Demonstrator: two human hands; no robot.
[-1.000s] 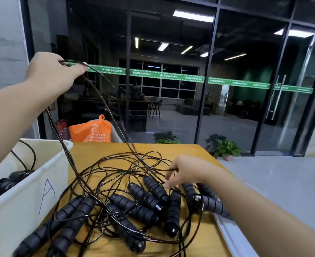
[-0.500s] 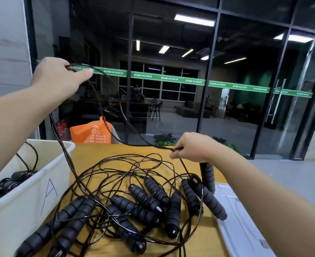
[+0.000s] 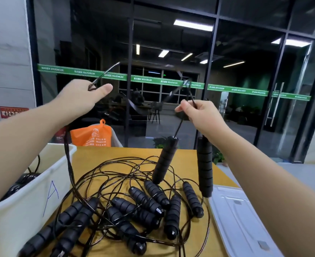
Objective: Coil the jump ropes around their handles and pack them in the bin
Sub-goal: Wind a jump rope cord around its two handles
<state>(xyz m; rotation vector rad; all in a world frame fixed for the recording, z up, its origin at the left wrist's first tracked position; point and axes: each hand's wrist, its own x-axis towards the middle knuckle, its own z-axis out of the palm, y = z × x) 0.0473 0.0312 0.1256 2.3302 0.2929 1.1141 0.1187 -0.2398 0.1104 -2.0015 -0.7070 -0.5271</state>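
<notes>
Jump rope cord [image 3: 179, 125] is up in the air now, pinched in the right hand [image 3: 202, 115] just above its two foam handles, which dangle free over the tabletop [image 3: 104, 154]. One hanging handle [image 3: 165, 160] swings tilted toward the pile, the other hanging handle [image 3: 205, 166] drops nearly straight beside the wrist. Across the gap, the left hand [image 3: 79, 97] grips a gathered bunch of the same thin dark cord between thumb and curled fingers, and a strand falls from it down to the heap.

That cord looks thin, slick and springy, likely to kink and snag on its neighbours. The ribbed foam handles look light and soft with plenty of grip, so they seem the sensible place to take hold for the winding, with the cord fed on under slight tension.

Below, the rest of the jump ropes [image 3: 134, 206] lie in a tangle on the tabletop, loops crossing over handles. The white bin [image 3: 32, 191], marked with a blue letter A, stands at the left edge with some packed ropes inside, only partly visible.

Hard to follow: the cord between the two hands blurs against the dark glass, so which strand belongs to the lifted rope I cannot tell. A white lid [image 3: 242, 219] lies at right, cut off by the frame, and an orange bag [image 3: 91, 135] sits behind the tabletop.
</notes>
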